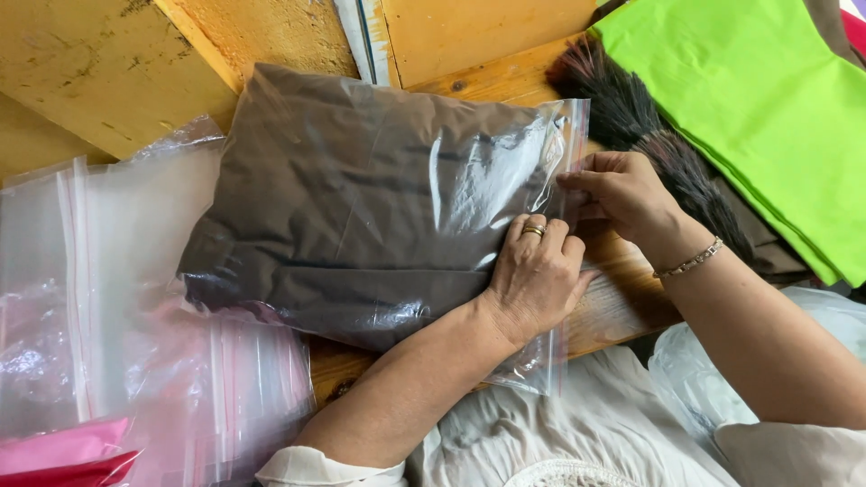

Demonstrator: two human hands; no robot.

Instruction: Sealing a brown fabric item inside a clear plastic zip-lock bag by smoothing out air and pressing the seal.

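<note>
A clear zip bag [379,198] of brown cloth lies across a wooden table [622,307], mouth toward 3 o'clock; the left hand [534,275] presses flat, the right hand [622,191] pinches its seal.

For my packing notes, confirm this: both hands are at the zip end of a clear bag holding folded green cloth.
Wrong colour. In the head view, the left hand and right hand are at the zip end of the clear bag, but its folded cloth is dark brown. The green cloth lies apart.
</note>
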